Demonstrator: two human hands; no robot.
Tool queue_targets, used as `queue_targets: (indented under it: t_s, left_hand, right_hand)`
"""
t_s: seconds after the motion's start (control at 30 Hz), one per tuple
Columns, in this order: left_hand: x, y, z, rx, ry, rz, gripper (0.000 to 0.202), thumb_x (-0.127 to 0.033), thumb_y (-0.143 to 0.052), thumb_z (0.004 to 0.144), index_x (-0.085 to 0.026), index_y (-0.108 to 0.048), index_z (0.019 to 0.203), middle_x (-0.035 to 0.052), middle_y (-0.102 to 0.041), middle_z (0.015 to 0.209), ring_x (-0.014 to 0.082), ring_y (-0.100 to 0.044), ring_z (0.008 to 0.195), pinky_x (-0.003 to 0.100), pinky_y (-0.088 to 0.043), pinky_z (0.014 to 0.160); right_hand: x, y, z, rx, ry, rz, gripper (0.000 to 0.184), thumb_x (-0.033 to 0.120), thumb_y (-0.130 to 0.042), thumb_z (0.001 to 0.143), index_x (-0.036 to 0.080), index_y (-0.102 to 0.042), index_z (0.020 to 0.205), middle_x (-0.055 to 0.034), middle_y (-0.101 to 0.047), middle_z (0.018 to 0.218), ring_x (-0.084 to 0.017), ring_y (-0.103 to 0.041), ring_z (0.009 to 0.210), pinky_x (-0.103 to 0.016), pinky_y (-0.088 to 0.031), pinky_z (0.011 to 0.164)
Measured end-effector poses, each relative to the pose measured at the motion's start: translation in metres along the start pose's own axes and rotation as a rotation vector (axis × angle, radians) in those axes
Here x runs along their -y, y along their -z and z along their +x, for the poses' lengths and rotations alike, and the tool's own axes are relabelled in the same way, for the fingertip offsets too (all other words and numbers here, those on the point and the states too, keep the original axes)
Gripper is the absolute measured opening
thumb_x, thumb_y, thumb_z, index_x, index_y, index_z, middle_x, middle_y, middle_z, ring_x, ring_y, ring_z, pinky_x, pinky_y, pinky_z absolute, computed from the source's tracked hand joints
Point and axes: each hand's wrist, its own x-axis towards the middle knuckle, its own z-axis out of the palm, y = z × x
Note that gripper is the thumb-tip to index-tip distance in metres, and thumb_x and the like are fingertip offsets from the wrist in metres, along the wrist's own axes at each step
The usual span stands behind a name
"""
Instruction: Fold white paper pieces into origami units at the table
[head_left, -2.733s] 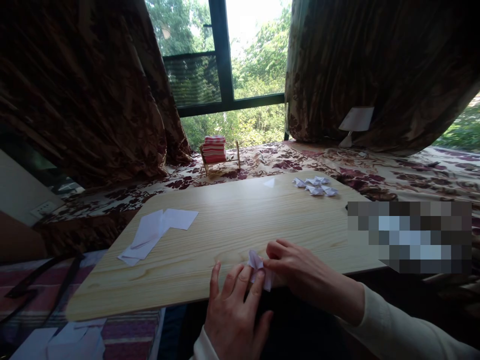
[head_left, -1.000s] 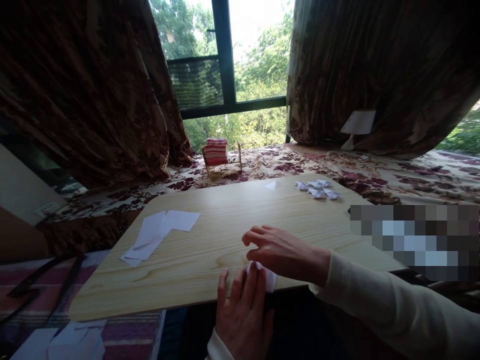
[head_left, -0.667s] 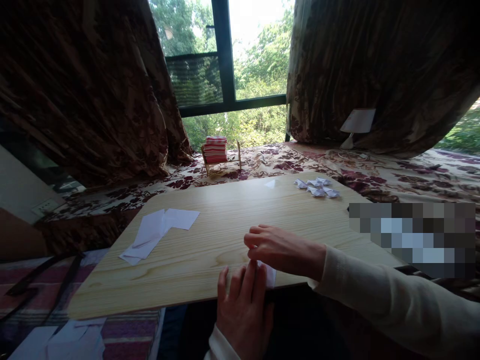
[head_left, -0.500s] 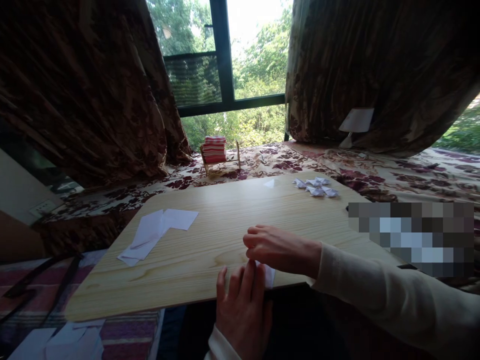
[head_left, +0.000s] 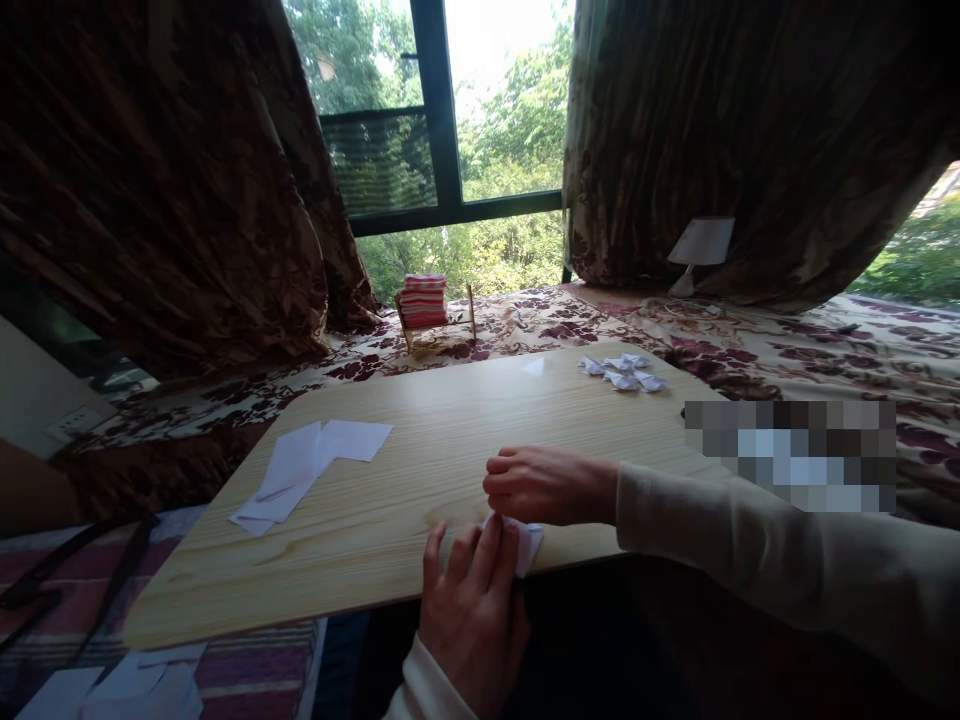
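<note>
Pressing on a Folded White Paper (head_left: 529, 548) at the Near Edge of a Pale Wooden Table (head_left: 420, 475)

Laying the left hand (head_left: 471, 610) over the folded white paper, back of the hand upward, fingers stretching forward, slightly bent and parted; touching from above rather than closing round. Showing part of the paper to the right of the left index finger, below the right wrist, right by the table's edge.

Curling the right hand (head_left: 551, 485) into a loose fist just beyond and above the left fingertips, reaching in from a pale sleeve (head_left: 712, 510). Hiding the right fingertips behind bent knuckles; not being able to tell whether pinching any paper there.

Having overlapping loose white sheets (head_left: 289, 470) on the left part of the table, well apart from both hands, and a cluster of small folded papers (head_left: 622, 372) near the far right corner.

Facing a window (head_left: 450, 165) between dark patterned curtains (head_left: 187, 180), with a white-shaded lamp (head_left: 702, 242) standing on floral cloth (head_left: 772, 350) at right, and a small rack (head_left: 472, 312) holding a red-and-white stack (head_left: 424, 300) past the far edge. Having more white sheets (head_left: 154, 688) at lower left, on striped cloth (head_left: 255, 675).
</note>
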Motion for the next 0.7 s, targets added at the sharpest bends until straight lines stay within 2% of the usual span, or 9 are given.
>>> queue_targets:
  t_s: [0.23, 0.47, 0.6, 0.7]
  left_hand:
    - [0.002, 0.003, 0.002, 0.021, 0.013, -0.024, 0.047, -0.021, -0.052, 0.08, -0.013, -0.053, 0.126, 0.0079, -0.058, 0.128, 0.0275, -0.047, 0.108, 0.052, -0.017, 0.105]
    - [0.008, 0.005, 0.006, 0.059, 0.009, -0.005, 0.049, -0.016, -0.049, 0.078, -0.013, -0.051, 0.127, 0.0076, -0.056, 0.129, 0.027, -0.048, 0.111, 0.053, -0.015, 0.105]
    - [0.014, 0.008, 0.009, 0.094, -0.026, 0.004, 0.053, -0.012, -0.046, 0.075, -0.013, -0.05, 0.127, 0.0071, -0.055, 0.131, 0.0266, -0.047, 0.115, 0.053, -0.013, 0.106]
    - [0.019, 0.009, 0.008, 0.09, -0.044, -0.01, 0.052, -0.012, -0.046, 0.075, -0.014, -0.051, 0.126, 0.0069, -0.056, 0.13, 0.0261, -0.047, 0.117, 0.053, -0.011, 0.107]
  right_hand:
    - [-0.006, -0.01, -0.008, -0.054, 0.055, -0.037, 0.026, 0.014, -0.04, 0.095, 0.013, -0.06, 0.078, -0.0058, -0.059, 0.076, -0.018, -0.049, 0.074, -0.031, -0.033, 0.063]
    - [-0.013, -0.016, -0.004, -0.08, 0.06, 0.029, 0.023, 0.013, -0.043, 0.093, 0.013, -0.06, 0.078, -0.0072, -0.06, 0.077, -0.018, -0.049, 0.074, -0.031, -0.035, 0.063]
    - [-0.019, -0.014, -0.008, -0.115, -0.035, 0.125, 0.02, 0.012, -0.046, 0.091, 0.014, -0.061, 0.077, -0.0067, -0.061, 0.077, -0.017, -0.05, 0.073, -0.03, -0.038, 0.066]
    - [-0.027, -0.012, -0.02, -0.193, -0.222, 0.219, 0.023, 0.011, -0.041, 0.093, 0.012, -0.062, 0.084, -0.0091, -0.061, 0.081, -0.018, -0.052, 0.076, -0.03, -0.041, 0.069]
